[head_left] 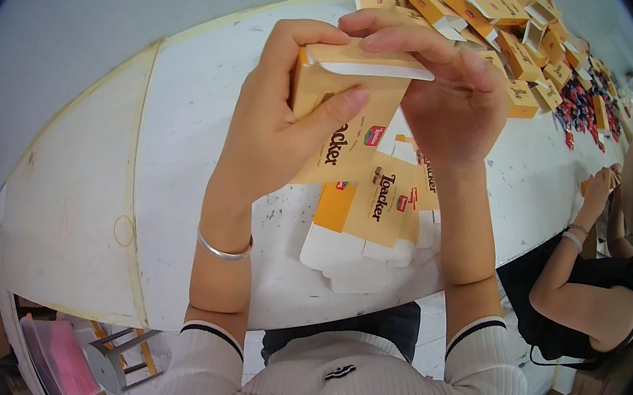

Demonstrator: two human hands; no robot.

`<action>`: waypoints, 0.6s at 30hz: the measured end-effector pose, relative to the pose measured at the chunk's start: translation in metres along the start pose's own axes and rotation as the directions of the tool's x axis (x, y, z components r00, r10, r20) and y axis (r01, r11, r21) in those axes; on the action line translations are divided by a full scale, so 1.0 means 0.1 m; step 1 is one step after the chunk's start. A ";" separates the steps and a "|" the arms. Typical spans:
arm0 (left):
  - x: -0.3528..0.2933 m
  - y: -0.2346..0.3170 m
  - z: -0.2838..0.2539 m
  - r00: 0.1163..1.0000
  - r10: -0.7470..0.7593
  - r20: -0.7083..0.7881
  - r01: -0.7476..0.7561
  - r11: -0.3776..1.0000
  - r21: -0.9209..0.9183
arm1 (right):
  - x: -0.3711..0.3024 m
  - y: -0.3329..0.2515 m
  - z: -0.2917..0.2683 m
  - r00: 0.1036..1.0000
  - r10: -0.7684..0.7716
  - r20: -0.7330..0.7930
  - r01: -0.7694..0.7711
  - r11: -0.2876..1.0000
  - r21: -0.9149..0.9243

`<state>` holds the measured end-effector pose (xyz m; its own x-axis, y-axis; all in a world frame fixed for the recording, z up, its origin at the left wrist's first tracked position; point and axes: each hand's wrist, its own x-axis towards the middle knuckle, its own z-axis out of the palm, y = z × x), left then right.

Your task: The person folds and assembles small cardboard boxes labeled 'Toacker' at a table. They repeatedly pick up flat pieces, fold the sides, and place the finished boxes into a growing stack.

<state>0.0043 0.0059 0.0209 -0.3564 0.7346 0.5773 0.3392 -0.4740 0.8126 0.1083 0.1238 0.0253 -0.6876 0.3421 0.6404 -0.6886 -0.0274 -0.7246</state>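
A yellow-orange cardboard box [349, 150] is held up in front of me above the table, its white-edged end flap at the top. My left hand [280, 107] grips it along the left side, thumb across the front panel. The fingers of my right hand [443, 79] bend over the top edge at the flap, with the palm by the box's right side. Below the hands, a stack of flattened yellow box blanks [390, 206] with white flaps lies near the table's front edge, partly hidden by the held box.
Folded yellow boxes [501, 12] are heaped at the far right of the white table [205, 146]. Small red and dark wrapped pieces [584, 111] lie beside them. Another person's hand [603, 183] works at the right. A rubber band [124, 230] lies left; a grey stool [114, 362] stands below.
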 end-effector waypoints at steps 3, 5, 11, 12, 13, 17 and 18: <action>0.00 0.00 0.00 0.999 -0.013 0.033 0.009 0.994 0.106 | 0.01 -0.04 -0.08 0.982 -0.108 0.152 0.170 0.857 -0.487; 0.01 0.00 -0.02 0.997 -0.021 0.068 0.008 0.981 0.192 | -0.02 -0.10 -0.05 0.992 -0.045 0.116 0.100 0.845 -0.526; -0.01 -0.02 0.03 0.998 -0.032 0.047 0.026 0.992 0.123 | -0.03 -0.14 -0.03 0.990 -0.010 0.143 0.085 0.843 -0.531; -0.01 -0.02 0.03 0.998 -0.034 0.049 0.027 0.990 0.140 | -0.03 -0.14 -0.03 0.990 -0.009 0.140 0.084 0.838 -0.540; -0.02 -0.02 0.03 0.998 -0.036 0.054 0.027 0.988 0.154 | -0.04 -0.15 -0.03 0.995 0.004 0.104 0.053 0.842 -0.537; -0.01 0.02 0.07 0.997 0.010 0.080 -0.020 0.992 0.127 | -0.03 -0.16 -0.04 0.997 -0.003 0.076 0.043 0.851 -0.523; -0.01 0.02 0.06 0.996 -0.006 0.092 -0.006 0.992 0.127 | -0.03 -0.15 -0.05 0.995 -0.020 0.098 0.068 0.851 -0.520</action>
<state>0.0106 0.0071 0.0214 -0.2765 0.7791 0.5626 0.4493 -0.4127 0.7924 0.1220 0.1280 0.0331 -0.6928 0.2491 0.6767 -0.5134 0.4886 -0.7055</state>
